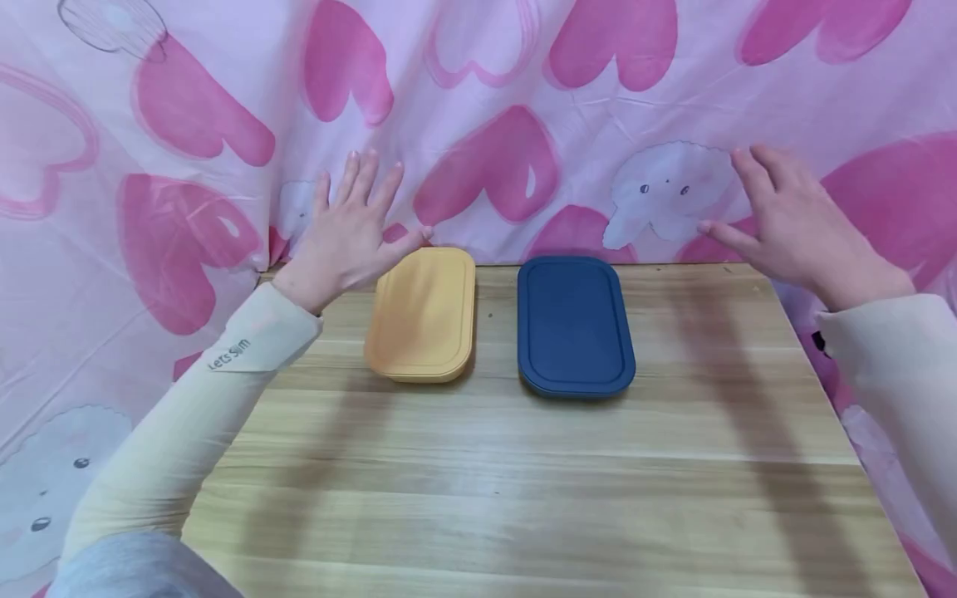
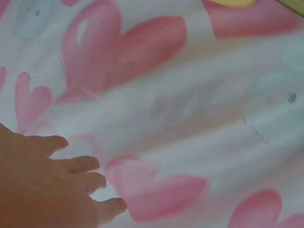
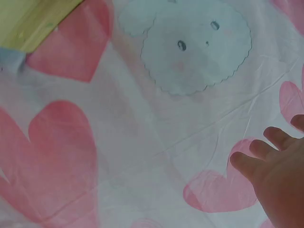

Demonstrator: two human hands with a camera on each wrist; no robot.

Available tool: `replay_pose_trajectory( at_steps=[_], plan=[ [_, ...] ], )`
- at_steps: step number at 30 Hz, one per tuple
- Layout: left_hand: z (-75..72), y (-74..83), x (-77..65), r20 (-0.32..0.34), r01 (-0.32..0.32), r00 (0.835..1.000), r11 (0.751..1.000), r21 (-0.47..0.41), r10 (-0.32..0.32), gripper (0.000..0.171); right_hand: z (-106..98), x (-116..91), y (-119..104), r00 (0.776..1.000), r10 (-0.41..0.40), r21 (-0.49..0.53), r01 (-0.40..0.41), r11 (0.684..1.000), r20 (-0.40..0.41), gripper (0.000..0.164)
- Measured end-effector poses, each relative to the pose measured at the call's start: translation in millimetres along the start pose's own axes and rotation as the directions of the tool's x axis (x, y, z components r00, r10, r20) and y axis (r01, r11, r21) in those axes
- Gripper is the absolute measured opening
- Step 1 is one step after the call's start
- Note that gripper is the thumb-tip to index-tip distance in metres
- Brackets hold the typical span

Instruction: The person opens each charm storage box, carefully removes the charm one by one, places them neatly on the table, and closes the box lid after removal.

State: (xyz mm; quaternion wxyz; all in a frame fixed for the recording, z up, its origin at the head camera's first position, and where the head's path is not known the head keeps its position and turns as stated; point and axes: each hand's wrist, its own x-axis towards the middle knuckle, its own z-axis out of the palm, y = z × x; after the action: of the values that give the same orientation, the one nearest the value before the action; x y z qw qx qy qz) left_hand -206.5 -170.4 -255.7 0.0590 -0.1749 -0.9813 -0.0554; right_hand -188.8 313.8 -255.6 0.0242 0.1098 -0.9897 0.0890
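Observation:
Two lidded rectangular containers with rounded corners lie side by side on the wooden table (image 1: 478,498). The yellow container (image 1: 426,316) is on the left, the dark blue container (image 1: 576,324) on the right. My left hand (image 1: 347,228) is raised with fingers spread, nearest the yellow container; its thumb overlaps that container's far corner in the head view. Off to the right of the blue container, my right hand (image 1: 796,220) is held up with its fingers extended and holds nothing. The left wrist view shows the left hand (image 2: 57,185), the right wrist view the right hand (image 3: 275,171), both before the curtain.
A pink curtain (image 1: 486,166) printed with hearts and animal faces hangs behind the table and along its sides. The table's right edge (image 1: 837,407) slants toward the lower right. Shadows of both arms fall across the wood.

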Motion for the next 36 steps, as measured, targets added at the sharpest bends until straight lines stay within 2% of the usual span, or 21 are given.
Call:
replay_pose_trajectory(
  at_steps=[6,10,13,17,22,26,29,32,36],
  plan=[
    [13.1,15.2,-7.0,-0.061,-0.016,0.998,0.993,-0.117,0.009,0.080,12,-15,-7,1.000,0.016,0.056,-0.016,0.998,-0.005,0.092],
    [26.6,25.5,-10.0,-0.115,-0.032,0.993,0.972,-0.234,0.005,0.071,28,-22,-11,1.000,0.014,0.122,-0.011,0.993,-0.021,0.086],
    [35.7,32.8,-13.3,-0.161,-0.054,0.987,0.940,-0.338,-0.001,0.063,41,-27,-15,0.999,-0.008,0.184,0.017,0.983,-0.045,0.080],
    [47.7,41.6,-18.9,-0.206,-0.073,0.978,0.884,-0.461,-0.027,0.055,56,-34,-21,0.999,-0.016,0.228,0.027,0.973,-0.048,0.073],
    [70.7,53.8,-26.5,-0.210,-0.081,0.977,0.835,-0.545,-0.042,0.048,71,-44,-27,0.995,-0.002,0.312,0.032,0.950,-0.096,0.061],
    [94.3,67.9,-32.4,-0.178,-0.061,0.982,0.797,-0.601,-0.060,0.043,84,-59,-30,0.989,0.096,0.444,-0.038,0.895,-0.109,0.055],
    [114.2,81.7,-38.3,-0.109,-0.021,0.992,0.755,-0.656,-0.066,0.040,100,-70,-31,0.982,0.169,0.522,-0.101,0.847,-0.086,0.053],
    [133.9,94.9,-44.0,-0.021,0.016,0.999,0.697,-0.717,-0.044,0.038,118,-80,-33,0.976,0.211,0.563,-0.144,0.814,-0.055,0.053],
    [158.9,107.1,-52.3,0.076,0.062,0.997,0.635,-0.770,-0.005,0.037,141,-93,-37,0.965,0.260,0.620,-0.190,0.761,-0.024,0.051]
  ],
)
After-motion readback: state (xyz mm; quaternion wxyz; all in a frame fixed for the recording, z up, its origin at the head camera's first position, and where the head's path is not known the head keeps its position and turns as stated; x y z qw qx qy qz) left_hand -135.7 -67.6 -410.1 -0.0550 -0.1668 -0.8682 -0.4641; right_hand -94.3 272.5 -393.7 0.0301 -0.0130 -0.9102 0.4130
